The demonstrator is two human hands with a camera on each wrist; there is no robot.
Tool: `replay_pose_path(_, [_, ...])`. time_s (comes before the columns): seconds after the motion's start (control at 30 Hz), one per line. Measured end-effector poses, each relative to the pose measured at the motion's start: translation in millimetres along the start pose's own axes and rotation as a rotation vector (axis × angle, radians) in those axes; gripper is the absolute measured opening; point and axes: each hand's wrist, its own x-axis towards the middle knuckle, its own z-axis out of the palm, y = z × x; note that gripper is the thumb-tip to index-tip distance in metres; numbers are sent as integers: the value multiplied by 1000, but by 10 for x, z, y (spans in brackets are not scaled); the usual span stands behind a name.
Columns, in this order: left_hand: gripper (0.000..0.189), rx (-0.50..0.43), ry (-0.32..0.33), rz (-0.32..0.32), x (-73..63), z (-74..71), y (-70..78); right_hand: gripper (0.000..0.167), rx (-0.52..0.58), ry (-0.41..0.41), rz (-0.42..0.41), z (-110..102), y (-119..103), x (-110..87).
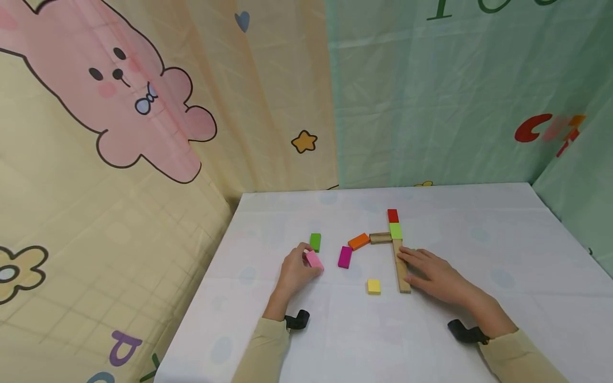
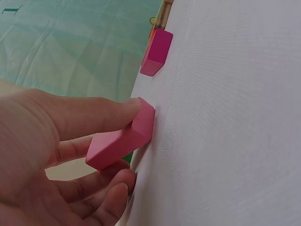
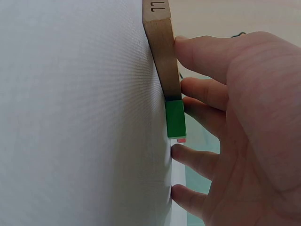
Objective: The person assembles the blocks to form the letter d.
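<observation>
A pink block [image 1: 314, 260] is pinched between the thumb and fingers of my left hand [image 1: 294, 272]; in the left wrist view the block [image 2: 120, 146] is tilted, close to the cloth. Just beyond this hand lies a green block [image 1: 315, 242]. Fingertips of my right hand [image 1: 438, 276] touch a long wooden block [image 1: 402, 268] along its right side, fingers mostly extended. Past its far end, a light green block [image 1: 395, 231] and a red block [image 1: 392, 215] continue the line. A shorter wooden block [image 1: 380, 238] abuts the line from the left.
An orange block [image 1: 358, 241] slants off the short wooden block's left end, with a magenta block [image 1: 345, 257] near it. Nearer me lies a yellow block [image 1: 373, 287]. White cloth covers the table [image 1: 345, 340]; printed curtains [image 1: 407, 106] stand behind and beside it.
</observation>
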Motion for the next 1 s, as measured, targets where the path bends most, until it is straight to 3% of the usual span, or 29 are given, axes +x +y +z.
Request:
replay_pose_path(0.17, [48, -66, -10, -3, 4, 3, -7, 67, -3, 2, 3, 7, 1, 4])
replay_pose_path(0.63, [30, -129, 40, -43, 30, -5, 18, 66, -6, 9, 4, -22, 7, 2])
replay_pose_path(1.0, [28, -197, 17, -73, 19, 5, 19, 66, 17, 9, 0, 18, 23, -20])
